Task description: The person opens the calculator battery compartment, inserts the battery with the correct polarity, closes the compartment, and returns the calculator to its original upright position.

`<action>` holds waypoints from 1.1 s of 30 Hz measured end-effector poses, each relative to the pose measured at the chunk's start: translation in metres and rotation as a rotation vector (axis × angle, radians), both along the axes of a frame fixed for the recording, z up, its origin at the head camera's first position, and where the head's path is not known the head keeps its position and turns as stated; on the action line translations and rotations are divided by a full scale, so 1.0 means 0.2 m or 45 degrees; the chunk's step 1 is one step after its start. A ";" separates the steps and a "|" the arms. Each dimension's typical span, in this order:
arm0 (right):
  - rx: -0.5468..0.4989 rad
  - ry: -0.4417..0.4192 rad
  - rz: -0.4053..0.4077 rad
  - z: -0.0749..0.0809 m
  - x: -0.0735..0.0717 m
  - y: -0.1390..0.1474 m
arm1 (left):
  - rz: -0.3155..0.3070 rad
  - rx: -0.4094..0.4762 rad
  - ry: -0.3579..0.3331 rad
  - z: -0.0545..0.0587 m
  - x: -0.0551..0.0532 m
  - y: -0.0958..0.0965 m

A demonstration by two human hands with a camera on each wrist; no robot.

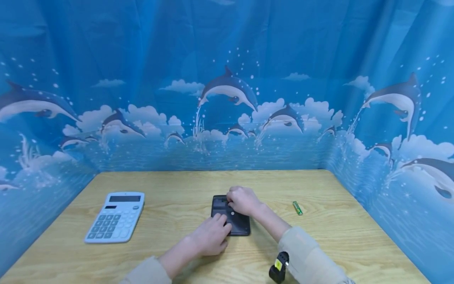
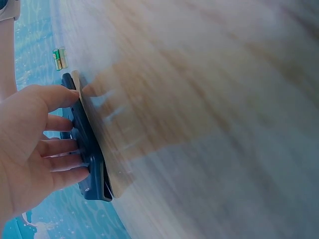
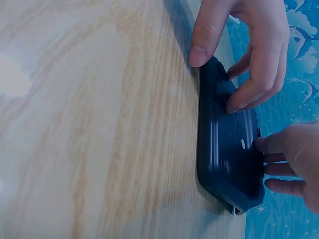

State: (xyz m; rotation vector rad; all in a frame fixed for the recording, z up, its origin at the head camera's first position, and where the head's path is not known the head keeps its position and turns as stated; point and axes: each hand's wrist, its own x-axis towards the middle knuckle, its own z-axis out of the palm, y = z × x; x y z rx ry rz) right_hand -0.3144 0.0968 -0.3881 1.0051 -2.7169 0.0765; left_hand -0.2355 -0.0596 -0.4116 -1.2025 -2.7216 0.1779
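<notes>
A black device (image 1: 239, 225), shaped like a desk calculator lying face down, sits on the table with its back up. A recess shows near its far end, partly covered by my right hand (image 1: 244, 200). That hand's fingers bend over the back, its thumb at the side edge in the right wrist view; what lies under the fingertips is hidden. My left hand (image 1: 211, 236) rests at the near left part, its nearly straight fingers touching the back (image 2: 85, 149). To the right lies a small green battery (image 1: 297, 208), apart from both hands.
On the left of the wooden table (image 1: 170, 197) lies a white calculator (image 1: 115, 217), face up. A blue dolphin-print curtain (image 1: 227, 150) stands around the table's far and side edges. A black strapped gadget (image 1: 279, 268) hangs at the right sleeve.
</notes>
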 end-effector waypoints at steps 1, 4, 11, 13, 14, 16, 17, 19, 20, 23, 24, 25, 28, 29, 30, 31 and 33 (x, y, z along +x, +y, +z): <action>-0.002 -0.001 0.001 0.00 0.00 0.00 | -0.001 -0.002 0.003 0.00 0.00 0.00; 0.003 -0.007 -0.001 0.00 0.00 0.00 | 0.000 -0.005 0.000 0.00 0.00 0.00; 0.005 -0.075 -0.003 0.01 0.01 0.00 | 0.003 0.000 -0.018 0.01 0.00 0.00; 0.014 -0.089 -0.007 0.01 0.01 0.00 | 0.003 0.004 -0.017 0.01 0.00 0.00; 0.020 -0.092 -0.008 0.01 0.01 0.00 | 0.004 0.005 -0.017 0.01 0.00 0.00; 0.033 -0.096 -0.012 0.01 0.01 0.00 | 0.006 0.006 -0.017 0.01 0.00 0.00; 0.038 -0.099 -0.013 0.01 0.01 0.00 | 0.006 0.006 -0.017 0.01 0.00 0.00; 0.038 -0.101 -0.011 0.01 0.01 0.00 | 0.005 0.008 -0.017 0.00 0.00 0.00; 0.034 -0.102 -0.011 0.01 0.01 0.00 | 0.004 0.010 -0.016 0.00 0.00 0.00; 0.008 -0.123 -0.020 0.01 0.01 0.01 | -0.005 0.022 0.001 0.00 0.01 0.00; -0.002 -0.133 -0.027 0.01 0.01 0.01 | -0.008 0.026 0.008 0.00 0.01 0.00; -0.013 -0.141 -0.032 0.01 0.00 0.01 | -0.009 0.029 0.016 -0.01 0.01 0.00; -0.037 -0.166 -0.053 0.01 0.00 0.02 | -0.011 0.034 0.028 -0.01 0.01 0.00; -0.042 -0.170 -0.057 0.00 -0.01 0.02 | -0.010 0.033 0.030 -0.01 0.01 0.00; -0.048 -0.172 -0.058 0.01 -0.01 0.02 | -0.010 0.032 0.031 -0.01 0.01 0.00; -0.050 -0.174 -0.059 0.01 -0.01 0.02 | -0.010 0.031 0.033 -0.01 0.01 0.00; -0.050 -0.183 -0.064 0.01 -0.01 0.02 | -0.011 0.029 0.035 -0.01 0.00 0.00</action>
